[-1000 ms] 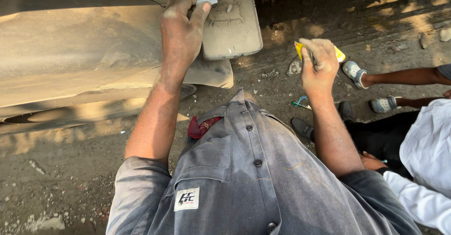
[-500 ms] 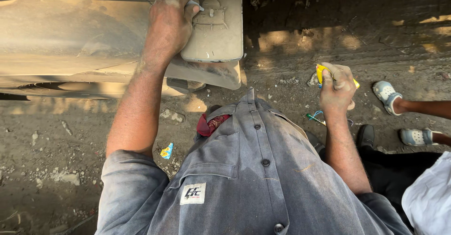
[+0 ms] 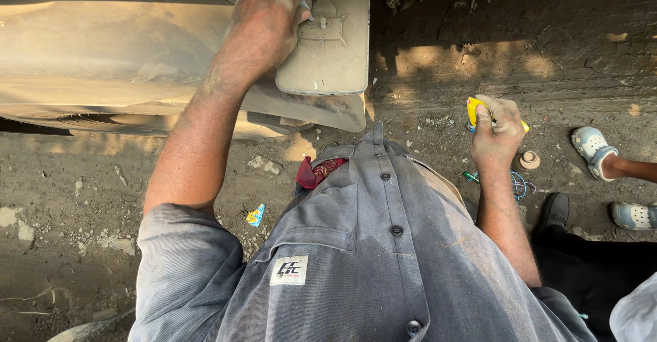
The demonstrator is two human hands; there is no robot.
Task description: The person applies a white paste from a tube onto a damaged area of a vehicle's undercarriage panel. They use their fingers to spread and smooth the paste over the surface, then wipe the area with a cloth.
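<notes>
The left hand (image 3: 267, 24) is raised against a dusty beige metal body (image 3: 102, 48), with the fingers curled shut around a small pale object (image 3: 306, 10) that only partly shows at the fingertips; what the object is cannot be told. Just right of this hand, a rounded beige flap (image 3: 335, 48) with a small latch plate (image 3: 321, 31) is seen, and the knuckles appear to touch its left edge. Below the hand, the lower lip of the body (image 3: 308, 109) slopes toward the ground.

The right hand (image 3: 496, 133) is held lower and well apart from the left, closed in a fist over a yellow object (image 3: 473, 109); only the object's yellow ends show past the fingers. Beneath and just right of this hand, a small round tan cap (image 3: 529, 159) lies on the dirt ground (image 3: 479, 34), and a tangle of green and blue wire (image 3: 517, 185) lies below the wrist.

Between the two forearms, a grey buttoned shirt (image 3: 383, 246) fills the lower view, with a red cloth (image 3: 318, 171) tucked at its upper edge. Below the left forearm, a small blue and yellow wrapper (image 3: 256, 215) is noted on the ground. Further right of the right hand, another person's foot in a pale perforated clog (image 3: 592, 152) is recorded, with a second clog (image 3: 633, 215) and a black shoe (image 3: 553, 212) nearby.
</notes>
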